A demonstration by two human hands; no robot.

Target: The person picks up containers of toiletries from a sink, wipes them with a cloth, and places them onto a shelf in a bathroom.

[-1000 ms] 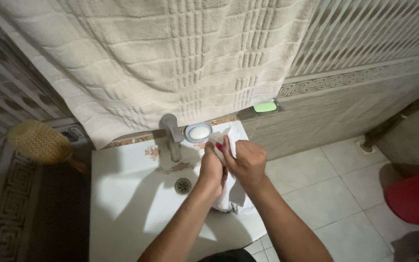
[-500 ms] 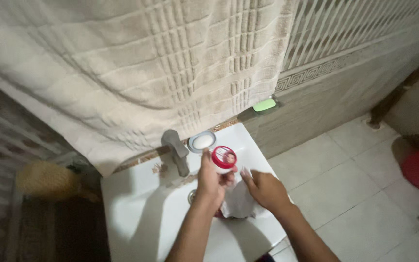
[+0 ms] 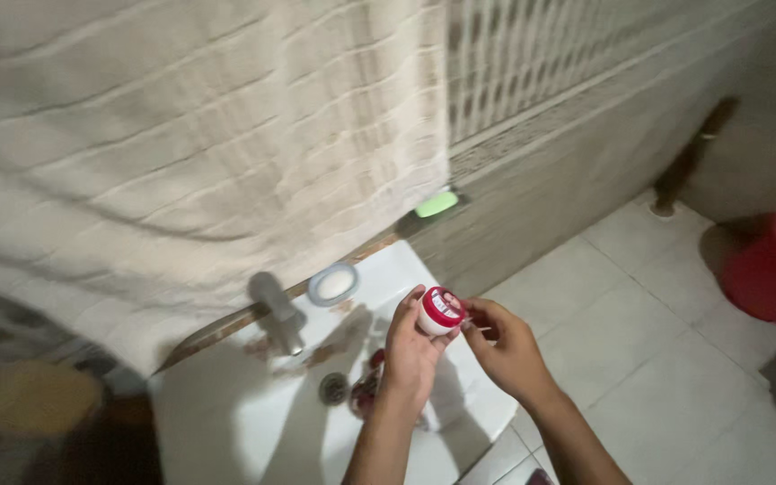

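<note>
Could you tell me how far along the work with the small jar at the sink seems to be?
Done: the small red-lidded jar is up over the white sink. In hand: the left hand grips it; the right hand reaches its lid. Left: the lid remains on.

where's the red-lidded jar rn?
Head view, centre: the small red-lidded jar is held in the left hand above the white sink, right hand beside it.
</note>
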